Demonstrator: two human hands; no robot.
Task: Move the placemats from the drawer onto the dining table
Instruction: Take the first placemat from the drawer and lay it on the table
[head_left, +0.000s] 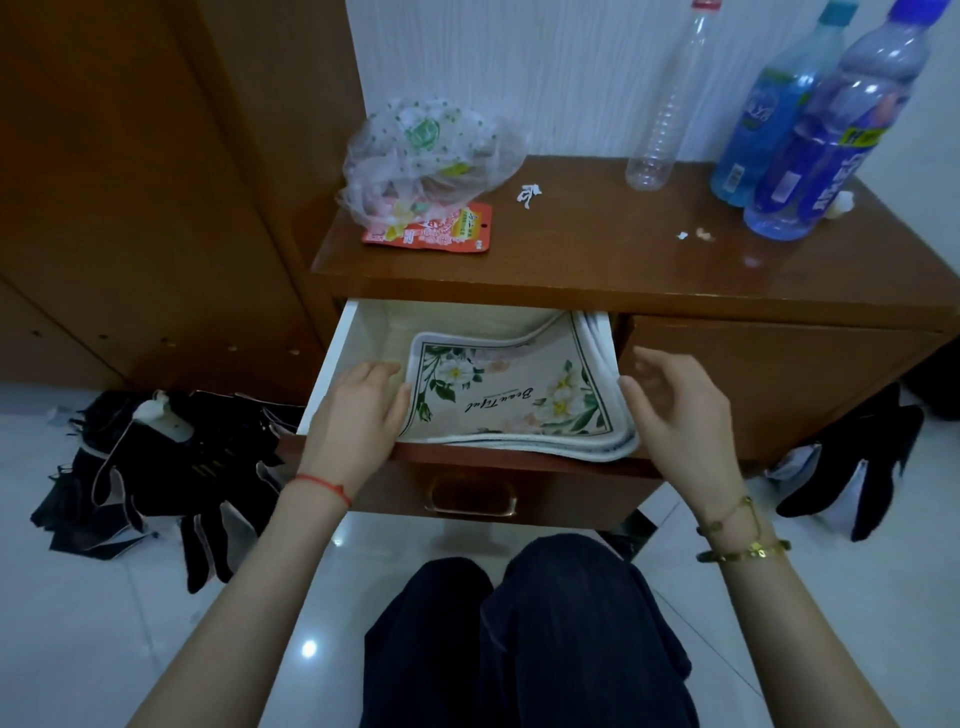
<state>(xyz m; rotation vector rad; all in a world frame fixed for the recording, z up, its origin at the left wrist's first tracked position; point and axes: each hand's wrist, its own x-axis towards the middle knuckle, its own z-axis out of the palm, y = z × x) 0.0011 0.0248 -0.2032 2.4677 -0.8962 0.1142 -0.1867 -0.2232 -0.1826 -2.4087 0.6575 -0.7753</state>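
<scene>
Support surfaces: wooden cabinet (649, 270), open drawer (332, 364), tiled floor (156, 623).
Cabinet top: netted plastic bag (426, 150) overlapping an orange packet (457, 234), clear empty bottle (670, 104), two blue bottles (810, 130) at right rear, white scraps (529, 195). Drawer: stacked floral placemats (514, 400), right edge curled up the wall. Floor: dark bags (156, 478) left.

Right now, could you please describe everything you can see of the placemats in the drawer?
The placemats are a stack of cream, fabric-looking mats with white borders; the top one shows white flowers, green leaves and cursive lettering. They lie in the open drawer, their right side curled up against its wall. The left hand rests on their left edge; the right hand touches the right edge.
</scene>
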